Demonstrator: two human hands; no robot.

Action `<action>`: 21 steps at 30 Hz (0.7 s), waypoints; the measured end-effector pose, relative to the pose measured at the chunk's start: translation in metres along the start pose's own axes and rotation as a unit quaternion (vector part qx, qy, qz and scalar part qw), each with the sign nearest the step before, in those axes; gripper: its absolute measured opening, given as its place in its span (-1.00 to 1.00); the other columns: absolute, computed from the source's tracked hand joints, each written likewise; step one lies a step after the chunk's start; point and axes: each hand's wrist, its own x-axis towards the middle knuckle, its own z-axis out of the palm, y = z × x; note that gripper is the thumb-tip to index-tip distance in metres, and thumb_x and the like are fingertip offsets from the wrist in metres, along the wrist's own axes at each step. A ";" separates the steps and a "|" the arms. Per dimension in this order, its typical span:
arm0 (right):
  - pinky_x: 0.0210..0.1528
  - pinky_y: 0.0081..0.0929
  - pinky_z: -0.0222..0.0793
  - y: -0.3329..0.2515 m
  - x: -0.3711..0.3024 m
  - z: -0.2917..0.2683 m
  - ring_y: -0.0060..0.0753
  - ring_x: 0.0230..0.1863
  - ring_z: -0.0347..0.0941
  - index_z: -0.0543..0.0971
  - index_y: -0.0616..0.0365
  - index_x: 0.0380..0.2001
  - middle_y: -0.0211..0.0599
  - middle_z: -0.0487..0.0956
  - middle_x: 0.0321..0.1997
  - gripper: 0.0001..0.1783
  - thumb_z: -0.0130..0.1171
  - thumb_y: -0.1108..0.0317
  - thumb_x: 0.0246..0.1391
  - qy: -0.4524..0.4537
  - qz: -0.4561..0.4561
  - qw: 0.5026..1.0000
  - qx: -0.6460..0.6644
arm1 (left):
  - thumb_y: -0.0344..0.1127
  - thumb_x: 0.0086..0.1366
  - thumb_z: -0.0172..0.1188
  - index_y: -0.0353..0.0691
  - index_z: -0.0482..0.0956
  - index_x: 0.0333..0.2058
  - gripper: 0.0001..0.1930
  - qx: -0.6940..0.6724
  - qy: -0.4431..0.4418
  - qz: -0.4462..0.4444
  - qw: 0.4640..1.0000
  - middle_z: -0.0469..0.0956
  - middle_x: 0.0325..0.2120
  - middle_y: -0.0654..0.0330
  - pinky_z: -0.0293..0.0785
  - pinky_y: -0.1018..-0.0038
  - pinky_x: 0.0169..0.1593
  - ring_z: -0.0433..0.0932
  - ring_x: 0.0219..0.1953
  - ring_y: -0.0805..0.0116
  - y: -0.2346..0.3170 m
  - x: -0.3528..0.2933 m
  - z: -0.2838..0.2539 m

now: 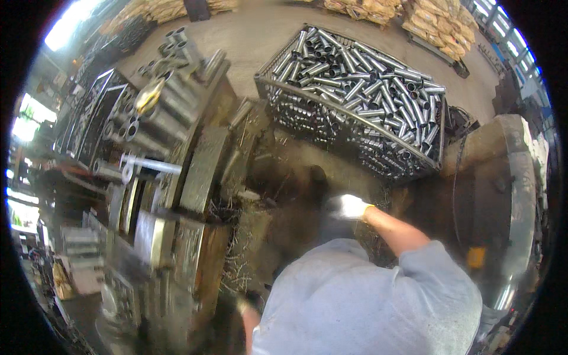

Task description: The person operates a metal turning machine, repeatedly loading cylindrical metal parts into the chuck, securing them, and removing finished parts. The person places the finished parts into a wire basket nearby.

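Note:
My right hand (348, 208), in a white work glove, is held in front of my body over the dark floor. It looks smeared, and its fingers and anything in them do not show clearly. Low beside the machine, my left hand (247, 303) is mostly in shadow and blurred, its fingers hidden. The metal machine (204, 171) stands to my left with chips around its base. On its top lies a pile of metal tubes (177, 97) with a pale glove or rag (149, 96) among them. A shiny rod-like part (152, 164) rests nearer.
A wire-mesh bin (355, 115) full of shiny cut tubes stands ahead. To the right is a large grey curved machine housing (515, 195). Metal shavings (236, 260) litter the floor by the left machine. Stacked sacks (441, 26) stand at the back.

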 end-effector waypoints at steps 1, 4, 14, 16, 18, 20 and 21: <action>0.20 -0.12 0.52 0.020 0.009 -0.027 0.08 0.12 0.63 0.71 0.04 0.05 -0.04 0.72 0.06 -0.51 0.28 0.01 0.14 0.031 -0.018 0.998 0.047 | -0.15 0.44 0.25 -0.22 0.58 0.14 -0.61 -0.003 -0.045 0.021 0.999 0.67 0.03 -0.07 0.58 0.22 0.09 0.67 0.03 -0.01 0.039 0.021 0.027; 0.27 -0.23 0.51 0.087 0.055 -0.122 -0.02 0.17 0.64 0.69 0.11 0.10 -0.05 0.72 0.11 -0.47 0.32 0.05 0.14 0.135 0.010 0.978 0.159 | -0.18 0.42 0.29 -0.18 0.59 0.12 -0.63 0.002 -0.133 0.091 0.987 0.68 0.01 -0.05 0.59 0.22 0.07 0.68 0.01 0.01 0.177 0.094 0.111; 0.01 -0.03 0.63 0.358 0.363 -0.287 0.09 0.02 0.71 0.75 0.08 -0.01 0.06 0.75 -0.04 -0.49 0.21 -0.01 0.11 -0.017 0.232 0.971 -0.056 | -0.25 0.45 0.28 -0.30 0.60 0.12 -0.64 0.100 -0.246 0.263 0.928 0.68 -0.02 -0.02 0.59 0.34 0.05 0.68 -0.04 0.21 0.577 0.252 0.311; -0.01 -0.05 0.66 0.380 0.397 -0.249 0.01 0.00 0.74 0.75 0.10 -0.03 -0.02 0.77 -0.05 -0.56 0.18 0.10 0.15 -0.053 0.237 0.964 -0.105 | -0.30 0.44 0.30 -0.30 0.61 0.11 -0.66 0.065 -0.247 0.251 0.934 0.69 -0.03 0.00 0.63 0.35 -0.01 0.70 -0.07 0.22 0.611 0.265 0.335; -0.07 -0.04 0.68 0.394 0.416 -0.207 -0.05 -0.01 0.75 0.74 0.14 -0.02 -0.07 0.78 -0.05 -0.61 0.16 0.20 0.20 -0.008 0.261 0.958 -0.123 | -0.34 0.42 0.31 -0.28 0.64 0.08 -0.70 0.068 -0.244 0.262 0.931 0.71 -0.07 0.03 0.65 0.36 -0.08 0.71 -0.11 0.23 0.635 0.270 0.355; -0.26 -0.10 0.69 0.404 0.426 -0.174 -0.14 -0.18 0.78 0.68 0.17 -0.03 -0.09 0.77 -0.13 -0.69 0.15 0.30 0.25 0.058 0.298 0.940 -0.156 | -0.34 0.42 0.30 -0.29 0.65 0.06 -0.70 0.075 -0.263 0.261 0.926 0.71 -0.07 0.03 0.65 0.35 -0.08 0.71 -0.11 0.24 0.654 0.275 0.371; -0.28 -0.11 0.69 0.408 0.426 -0.164 -0.16 -0.21 0.78 0.68 0.17 -0.04 -0.09 0.77 -0.14 -0.70 0.14 0.31 0.25 0.061 0.277 0.944 -0.169 | -0.35 0.40 0.31 -0.30 0.64 0.07 -0.69 0.087 -0.282 0.227 0.928 0.69 -0.03 0.01 0.63 0.32 -0.01 0.71 -0.07 0.19 0.661 0.275 0.377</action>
